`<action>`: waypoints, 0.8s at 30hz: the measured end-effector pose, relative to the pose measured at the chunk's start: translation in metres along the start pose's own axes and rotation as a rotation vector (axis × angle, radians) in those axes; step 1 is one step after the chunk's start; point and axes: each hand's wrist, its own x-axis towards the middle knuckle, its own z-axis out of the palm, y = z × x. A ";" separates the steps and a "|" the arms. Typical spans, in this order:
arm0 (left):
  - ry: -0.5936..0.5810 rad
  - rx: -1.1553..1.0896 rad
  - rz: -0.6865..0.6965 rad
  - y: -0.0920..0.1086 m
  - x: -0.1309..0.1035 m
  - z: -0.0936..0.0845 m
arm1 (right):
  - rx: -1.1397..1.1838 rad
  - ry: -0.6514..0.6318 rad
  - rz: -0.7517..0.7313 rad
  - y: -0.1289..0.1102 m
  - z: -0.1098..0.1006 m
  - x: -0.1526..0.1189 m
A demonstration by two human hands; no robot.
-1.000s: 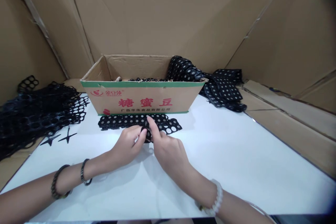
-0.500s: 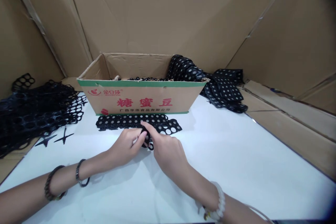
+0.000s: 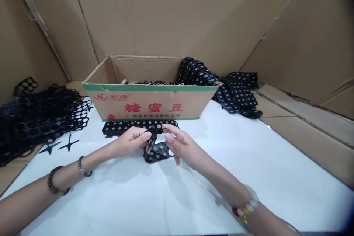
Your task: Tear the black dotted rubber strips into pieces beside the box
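Note:
My left hand [image 3: 135, 141] is closed round one end of a black rubbery strip [image 3: 157, 152] with rows of grey round spots, which bends down below the fingers. My right hand [image 3: 184, 144] is at the strip's other end, thumb and forefinger nearly together and the other fingers curled. Whatever small piece they pinch is too blurred to name. Just behind both hands, a flat stack of similar spotted strips [image 3: 116, 128] lies against the front of the cardboard box [image 3: 155, 97].
Small black rings [image 3: 151, 83] show inside the box. Spotted sheets [image 3: 238, 94] hang over its right corner onto the white table [image 3: 116, 199]. At left lies a heap of black sheets full of holes [image 3: 41, 118], with star-shaped black scraps [image 3: 68, 143] nearby. Cardboard walls [image 3: 179, 18] surround the table.
My hands have moved apart, the right one shifting right and turning. The strip, bunched and mostly hidden between them before, now shows spread below my left fingers.

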 end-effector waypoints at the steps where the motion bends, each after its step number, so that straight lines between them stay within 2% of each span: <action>1: 0.012 -0.016 -0.006 -0.002 0.000 0.001 | 0.081 -0.048 0.027 -0.003 0.001 -0.002; 4: 0.085 -0.090 -0.021 -0.006 0.001 0.004 | 0.271 -0.148 0.093 -0.012 0.004 -0.006; 7: 0.123 -0.081 -0.030 -0.007 0.001 0.005 | 0.275 -0.183 0.099 -0.014 0.004 -0.007; 10: 0.203 0.179 0.023 -0.007 0.000 0.004 | -0.060 -0.082 0.051 -0.013 -0.003 -0.007; 13: 0.346 0.442 0.072 -0.007 -0.001 0.003 | -0.669 0.182 -0.002 -0.008 -0.019 -0.006; 15: 0.366 0.452 0.030 -0.007 -0.001 0.003 | -1.041 0.355 0.085 -0.002 -0.030 -0.002; 17: 0.331 0.371 -0.038 -0.007 -0.001 0.004 | -1.273 0.435 0.178 0.005 -0.038 0.002; 19: 0.296 0.263 -0.087 -0.007 0.000 0.006 | -1.394 0.484 0.132 0.011 -0.039 0.007; 21: 0.278 0.135 -0.104 -0.007 0.000 0.009 | -1.403 0.524 -0.008 0.013 -0.032 0.010; 24: 0.269 -0.058 -0.101 -0.006 0.002 0.013 | -1.192 0.451 -0.223 0.009 -0.012 0.009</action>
